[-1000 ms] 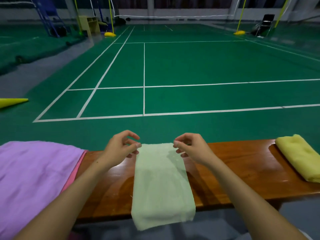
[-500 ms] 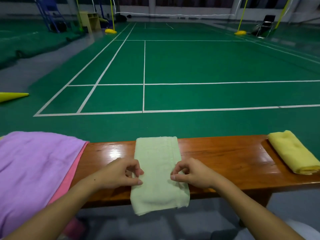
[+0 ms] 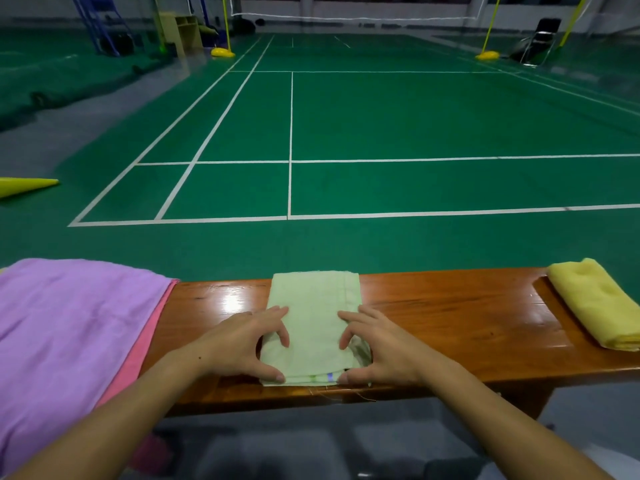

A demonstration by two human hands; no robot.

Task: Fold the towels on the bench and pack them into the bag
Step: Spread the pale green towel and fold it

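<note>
A pale green towel (image 3: 313, 306) lies folded into a short rectangle across the middle of the glossy wooden bench (image 3: 450, 313). My left hand (image 3: 239, 344) grips its left side, curved fingers on top and the thumb at the near corner. On the opposite side my right hand (image 3: 384, 348) holds it the same way. A purple towel (image 3: 69, 323) is spread over a pink towel (image 3: 152, 330) at the bench's left end. At the right end sits a folded yellow towel (image 3: 595, 303). No bag is in view.
Beyond the bench stretches a green badminton court with white lines. A yellow cone-shaped object (image 3: 24, 187) lies on the floor at the left. Net posts with yellow bases (image 3: 223, 51) and a dark chair (image 3: 536, 39) stand far back.
The towel's near end, which hung over the bench's front edge, has been folded up; the towel is shorter and lies wholly on the bench. Both hands moved from its far corners to its near sides.
</note>
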